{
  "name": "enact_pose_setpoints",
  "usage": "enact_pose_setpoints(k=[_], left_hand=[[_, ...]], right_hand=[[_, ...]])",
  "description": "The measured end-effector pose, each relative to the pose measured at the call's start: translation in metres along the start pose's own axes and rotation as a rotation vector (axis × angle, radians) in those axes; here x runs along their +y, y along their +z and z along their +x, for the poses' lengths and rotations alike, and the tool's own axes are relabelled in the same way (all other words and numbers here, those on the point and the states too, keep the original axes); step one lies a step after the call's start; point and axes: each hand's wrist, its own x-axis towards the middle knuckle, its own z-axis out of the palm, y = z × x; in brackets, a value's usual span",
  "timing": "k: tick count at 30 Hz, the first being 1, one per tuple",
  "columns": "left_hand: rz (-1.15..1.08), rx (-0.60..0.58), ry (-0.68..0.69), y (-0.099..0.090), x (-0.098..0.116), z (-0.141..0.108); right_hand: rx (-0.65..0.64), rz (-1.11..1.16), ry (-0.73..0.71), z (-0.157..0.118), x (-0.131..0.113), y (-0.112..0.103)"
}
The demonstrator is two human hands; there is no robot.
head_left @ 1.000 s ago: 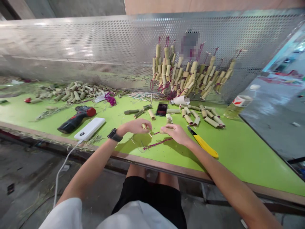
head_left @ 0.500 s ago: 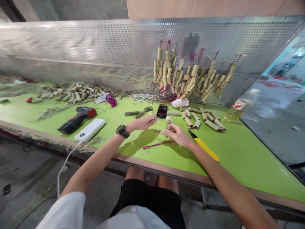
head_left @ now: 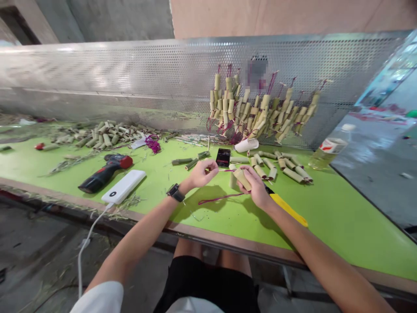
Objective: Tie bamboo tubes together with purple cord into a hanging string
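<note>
My right hand (head_left: 256,186) is closed on a pale bamboo piece (head_left: 243,179), tilted over the green table. My left hand (head_left: 202,173) is pinched to its left, with a thin pale stick or cord end (head_left: 224,170) stretching from its fingertips toward the bamboo. Just behind the held piece, another bamboo piece (head_left: 232,178) stands upright on the table. A purple cord (head_left: 218,199) trails along the tabletop below my hands, its right end reaching my right hand. The phone (head_left: 223,157) lies beyond my left fingertips.
Yellow-handled pliers (head_left: 288,209) lie by my right wrist. Bamboo pieces (head_left: 293,174) and a bottle (head_left: 329,148) are at the right. At the left are a drill (head_left: 106,173), a white power bank (head_left: 124,187) and a bamboo pile (head_left: 104,134). Strung bamboo bundles (head_left: 260,108) hang on the mesh.
My right hand has turned and now grips a tilted bamboo piece in plain view. My left hand has shifted slightly down in the picture, near the purple-tipped stick or cord. The camera view has tilted slightly.
</note>
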Motion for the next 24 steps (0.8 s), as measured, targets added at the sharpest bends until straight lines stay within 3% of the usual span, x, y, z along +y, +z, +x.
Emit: enact_pose_setpoints(k=[4,9,16,24], left_hand=[[0.080,-0.062,0.065,0.006,0.016,-0.004],[0.111,-0.109,0.036,0.016,0.022,-0.007],[0.041,-0.112,0.078,0.025,0.019,-0.007],[-0.049,-0.050,0.159,0.027,0.029,-0.011]], right_hand=[[0.001,0.013,-0.005,0.002,0.006,-0.002],[-0.041,0.003,0.013,0.002,0.008,-0.004],[-0.177,-0.087,0.044,-0.005,-0.006,0.001],[-0.226,-0.085,0.063,-0.005,-0.006,0.003]])
